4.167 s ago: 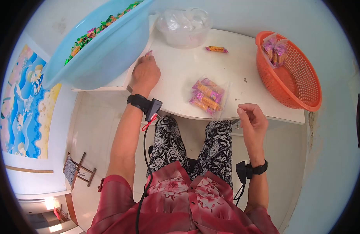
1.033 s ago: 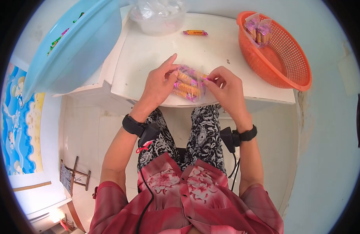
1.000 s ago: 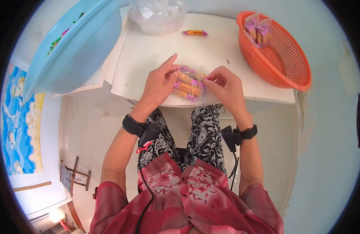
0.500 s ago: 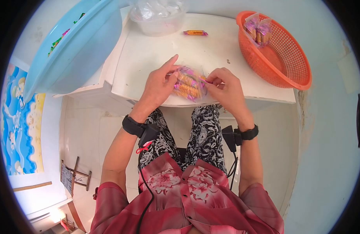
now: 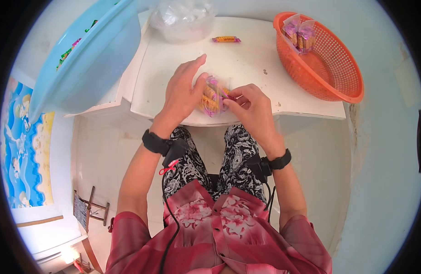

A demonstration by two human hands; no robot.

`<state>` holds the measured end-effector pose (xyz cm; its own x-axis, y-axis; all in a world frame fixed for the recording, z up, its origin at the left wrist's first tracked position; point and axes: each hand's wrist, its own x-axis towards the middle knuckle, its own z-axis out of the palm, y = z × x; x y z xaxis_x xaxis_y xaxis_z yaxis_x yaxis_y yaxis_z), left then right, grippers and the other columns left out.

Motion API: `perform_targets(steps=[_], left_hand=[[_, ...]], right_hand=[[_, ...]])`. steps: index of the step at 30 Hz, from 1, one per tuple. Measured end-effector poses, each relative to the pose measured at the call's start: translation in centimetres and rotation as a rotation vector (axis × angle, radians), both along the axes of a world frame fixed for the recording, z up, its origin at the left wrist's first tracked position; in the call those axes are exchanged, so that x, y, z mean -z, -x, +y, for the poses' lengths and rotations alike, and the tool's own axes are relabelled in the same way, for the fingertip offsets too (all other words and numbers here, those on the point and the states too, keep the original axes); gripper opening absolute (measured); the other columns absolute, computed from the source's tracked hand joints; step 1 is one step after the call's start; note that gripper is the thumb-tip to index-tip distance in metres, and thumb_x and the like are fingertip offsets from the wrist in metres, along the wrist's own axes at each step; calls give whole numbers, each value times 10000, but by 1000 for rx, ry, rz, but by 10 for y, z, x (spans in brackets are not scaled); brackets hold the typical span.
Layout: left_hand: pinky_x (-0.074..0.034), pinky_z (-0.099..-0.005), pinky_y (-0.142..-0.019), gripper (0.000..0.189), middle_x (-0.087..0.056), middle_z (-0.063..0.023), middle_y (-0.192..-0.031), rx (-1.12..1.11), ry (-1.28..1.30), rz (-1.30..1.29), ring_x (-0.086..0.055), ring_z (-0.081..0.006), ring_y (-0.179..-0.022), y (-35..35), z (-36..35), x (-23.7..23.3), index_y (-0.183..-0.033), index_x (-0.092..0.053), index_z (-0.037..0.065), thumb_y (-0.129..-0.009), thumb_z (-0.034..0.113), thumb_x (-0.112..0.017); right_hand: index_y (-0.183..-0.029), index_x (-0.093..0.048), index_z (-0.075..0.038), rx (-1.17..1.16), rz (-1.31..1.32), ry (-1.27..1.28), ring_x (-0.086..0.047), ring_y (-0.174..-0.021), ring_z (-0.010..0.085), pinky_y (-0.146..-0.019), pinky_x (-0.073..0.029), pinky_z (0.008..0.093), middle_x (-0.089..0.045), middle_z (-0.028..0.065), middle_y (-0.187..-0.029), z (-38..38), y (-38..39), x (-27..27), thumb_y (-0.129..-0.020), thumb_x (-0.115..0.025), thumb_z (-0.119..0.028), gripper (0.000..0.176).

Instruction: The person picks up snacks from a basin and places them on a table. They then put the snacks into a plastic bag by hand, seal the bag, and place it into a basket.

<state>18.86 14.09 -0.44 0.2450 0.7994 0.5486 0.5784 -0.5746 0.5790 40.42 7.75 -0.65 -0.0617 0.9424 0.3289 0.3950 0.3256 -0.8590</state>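
A clear plastic bag of pink-and-orange wrapped candies (image 5: 211,97) rests near the front edge of the white table (image 5: 247,64). My left hand (image 5: 182,93) grips its left side, index finger stretched forward. Closed against the bag's right side, my right hand (image 5: 248,108) pinches the plastic with its fingertips. Both hands press the bag between them, hiding much of it.
A large light-blue basin (image 5: 89,59) with wrapped candies stands at the left. An orange basket (image 5: 329,64) at the right holds filled candy bags (image 5: 299,34). A clear container of plastic bags (image 5: 183,20) and one loose candy (image 5: 226,39) lie at the back.
4.2 s ago the bag lay alone on the table with my hands apart. Both hands have since closed on it, and over the last second my right hand moved left, squeezing it narrower.
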Motion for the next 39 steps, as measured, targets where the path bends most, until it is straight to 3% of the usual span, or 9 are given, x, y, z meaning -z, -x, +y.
perform_targets(steps=[4, 10, 15, 20, 23, 26, 31, 35, 39], left_hand=[[-532, -425, -914, 313, -691, -129, -1114, -28, -303, 259, -629, -325, -1070, -17, -32, -25, -1174, -754, 39, -921, 221, -781], [-490, -420, -821, 206, -625, -91, -969, -112, -235, 457, -585, -311, -961, -30, -29, -20, -1018, -733, 42, -882, 189, -780], [-501, -417, -824, 86, -619, -80, -941, -18, -244, 359, -580, -297, -947, -29, -27, -22, -1004, -725, 46, -936, 92, -701], [-516, -402, -823, 99, -654, -72, -953, 74, -159, 196, -598, -287, -953, -31, -36, -22, -1026, -754, 47, -953, 70, -690], [-522, -392, -820, 116, -671, -69, -965, 63, -144, 147, -609, -277, -960, -28, -35, -18, -1041, -771, 42, -948, 52, -701], [-526, -385, -818, 133, -677, -71, -973, 107, -133, 115, -611, -273, -963, -19, -33, -20, -1052, -775, 38, -938, 27, -709], [-528, -385, -813, 139, -681, -82, -986, 265, -124, 52, -608, -279, -961, -21, -30, -20, -1057, -772, 35, -926, 22, -725], [-528, -379, -796, 138, -677, -85, -978, 234, -121, 55, -610, -280, -960, -21, -32, -18, -1055, -770, 36, -923, 26, -730], [-527, -379, -771, 131, -671, -89, -962, 205, -107, 21, -611, -281, -943, -14, -32, -18, -1045, -767, 33, -916, 40, -742]], right_hand=[[-1143, -751, 6, -90, 49, -31, -717, -864, 216, -747, -579, 322, -711, 123, -1070, -8, -9, 2, -887, -743, 13, 256], [-1174, -738, -3, -100, 52, -43, -717, -912, 214, -771, -569, 325, -725, 117, -1087, -1, -16, 19, -888, -692, 63, 298], [-1129, -757, -22, -87, 8, -158, -711, -935, 244, -792, -573, 353, -742, 106, -1056, -2, -15, 22, -880, -698, 71, 272], [-1109, -763, -45, -56, -61, -415, -697, -947, 302, -828, -582, 395, -758, 93, -1078, -3, -11, 14, -884, -719, 45, 247], [-1107, -757, -47, -120, -240, -446, -696, -956, 311, -830, -586, 410, -758, 94, -1093, -4, -12, 11, -876, -720, 52, 254], [-1106, -739, -41, -81, -191, -536, -690, -938, 319, -803, -586, 404, -753, 102, -1093, -4, -9, 12, -852, -738, 50, 270], [-978, -678, -46, 80, -272, -632, -672, -872, 295, -703, -559, 392, -716, 87, -992, 12, 0, 24, -816, -794, 13, 208], [-895, -634, -78, 196, -329, -623, -653, -824, 271, -643, -531, 384, -681, 67, -903, 12, 12, 24, -819, -828, -27, 214], [-900, -641, -75, 93, -247, -597, -651, -749, 253, -632, -525, 367, -685, 60, -867, 7, -5, 4, -853, -835, -67, 199]])
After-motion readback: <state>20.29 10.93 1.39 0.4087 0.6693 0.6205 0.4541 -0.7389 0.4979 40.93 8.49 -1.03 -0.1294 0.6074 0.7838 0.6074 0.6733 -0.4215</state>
